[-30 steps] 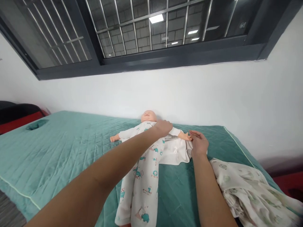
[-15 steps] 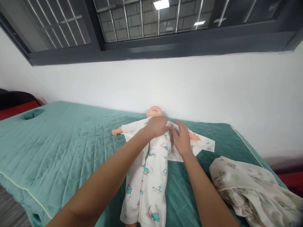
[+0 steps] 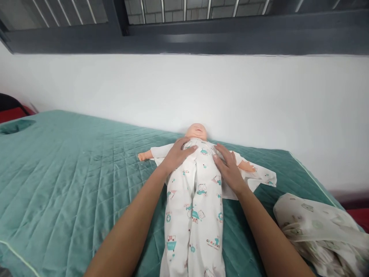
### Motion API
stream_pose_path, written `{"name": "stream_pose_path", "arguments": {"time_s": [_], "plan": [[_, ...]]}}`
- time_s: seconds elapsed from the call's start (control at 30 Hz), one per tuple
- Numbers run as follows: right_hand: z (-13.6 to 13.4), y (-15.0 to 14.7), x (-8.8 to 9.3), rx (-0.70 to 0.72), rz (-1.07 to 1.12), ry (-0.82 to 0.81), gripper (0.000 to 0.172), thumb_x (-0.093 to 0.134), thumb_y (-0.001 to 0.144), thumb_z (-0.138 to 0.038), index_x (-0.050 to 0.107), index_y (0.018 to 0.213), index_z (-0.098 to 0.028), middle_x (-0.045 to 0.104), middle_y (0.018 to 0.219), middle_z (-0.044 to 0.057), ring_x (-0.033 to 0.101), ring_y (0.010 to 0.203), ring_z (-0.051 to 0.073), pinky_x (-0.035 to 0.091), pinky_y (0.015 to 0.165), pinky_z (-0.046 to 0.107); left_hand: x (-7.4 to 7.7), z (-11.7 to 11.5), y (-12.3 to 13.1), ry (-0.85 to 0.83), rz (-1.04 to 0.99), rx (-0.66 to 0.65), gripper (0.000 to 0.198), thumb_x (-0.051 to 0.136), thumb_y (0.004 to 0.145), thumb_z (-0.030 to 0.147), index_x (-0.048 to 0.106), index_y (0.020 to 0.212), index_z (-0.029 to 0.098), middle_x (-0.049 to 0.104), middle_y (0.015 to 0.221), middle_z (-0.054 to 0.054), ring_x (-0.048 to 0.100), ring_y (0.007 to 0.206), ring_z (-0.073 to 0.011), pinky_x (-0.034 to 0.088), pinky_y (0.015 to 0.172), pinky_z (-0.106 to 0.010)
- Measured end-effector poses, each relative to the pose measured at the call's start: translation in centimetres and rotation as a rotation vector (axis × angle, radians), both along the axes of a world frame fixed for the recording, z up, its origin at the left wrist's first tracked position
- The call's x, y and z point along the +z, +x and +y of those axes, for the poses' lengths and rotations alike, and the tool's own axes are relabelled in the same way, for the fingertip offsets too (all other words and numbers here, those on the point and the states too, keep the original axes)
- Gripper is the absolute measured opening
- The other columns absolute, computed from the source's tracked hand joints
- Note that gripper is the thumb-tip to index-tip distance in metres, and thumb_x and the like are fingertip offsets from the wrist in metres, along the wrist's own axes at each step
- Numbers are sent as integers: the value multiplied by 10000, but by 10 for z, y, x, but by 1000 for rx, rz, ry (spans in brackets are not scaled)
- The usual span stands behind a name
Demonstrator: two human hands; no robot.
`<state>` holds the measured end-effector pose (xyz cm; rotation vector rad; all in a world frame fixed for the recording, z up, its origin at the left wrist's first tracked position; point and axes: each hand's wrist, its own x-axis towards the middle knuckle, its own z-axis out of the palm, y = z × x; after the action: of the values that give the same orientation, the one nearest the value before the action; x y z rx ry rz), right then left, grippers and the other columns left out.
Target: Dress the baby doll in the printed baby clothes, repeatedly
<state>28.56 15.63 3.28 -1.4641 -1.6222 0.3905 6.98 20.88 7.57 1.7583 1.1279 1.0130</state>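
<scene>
A baby doll (image 3: 197, 131) lies on its back, its head close to the wall and both arms stretched out sideways. Over its chest and legs is a white baby garment (image 3: 206, 207) with teal and pink prints, split into two legs toward me. My left hand (image 3: 179, 154) lies at the chest's left side, thumb apart and fingers spread on the cloth. On the opposite side my right hand (image 3: 229, 167) rests palm down, fingers also apart. A white printed sleeve (image 3: 265, 176) lies flat beyond the doll's arm at right.
A green quilted cover (image 3: 86, 169) spreads beneath the doll. At the right lies a crumpled, pale printed cloth (image 3: 319, 231). Behind are a white wall (image 3: 144, 92) and a dark window frame (image 3: 201, 40). Something red and black (image 3: 13, 109) shows at the far left.
My hands have moved apart, from close together at the upper chest to either side of it. The garment's top now lies smooth up to the doll's neck. The view has tilted down.
</scene>
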Motion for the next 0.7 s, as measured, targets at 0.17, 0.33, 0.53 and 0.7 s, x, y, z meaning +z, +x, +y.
{"name": "stream_pose_path", "arguments": {"time_s": [0.17, 0.33, 0.53, 0.7], "plan": [[-8, -14, 8, 135, 170, -68, 572, 549, 902, -608, 476, 1410, -355, 309, 1625, 12, 231, 1515, 238, 77, 1261, 508, 6, -6, -2, -58, -21, -11, 445, 649, 862, 426, 540, 1241, 219, 543, 1408, -96, 520, 1282, -251, 398, 1073, -349], [-14, -17, 15, 239, 222, -141, 734, 685, 829, -562, 389, 1477, -387, 204, 1661, -23, 168, 1534, 254, 186, 1255, 484, 7, -8, -2, -43, -19, -26, 409, 659, 856, 419, 520, 1185, 220, 566, 1337, -108, 543, 1234, -249, 435, 1020, -361], [-15, -17, 18, 223, 191, -142, 835, 746, 791, -516, 353, 1511, -362, 207, 1657, -5, 144, 1538, 277, 169, 1260, 488, -2, -1, 4, 114, 135, 5, 410, 658, 859, 430, 505, 1169, 210, 502, 1355, -119, 497, 1280, -262, 392, 1084, -410], [-16, -15, 21, 222, 180, -152, 838, 765, 779, -485, 361, 1503, -368, 258, 1638, 4, 199, 1523, 281, 191, 1251, 493, -6, -1, 9, 466, 269, 15, 238, 594, 918, 352, 548, 1077, 180, 502, 1355, -136, 466, 1297, -278, 405, 1066, -433]]}}
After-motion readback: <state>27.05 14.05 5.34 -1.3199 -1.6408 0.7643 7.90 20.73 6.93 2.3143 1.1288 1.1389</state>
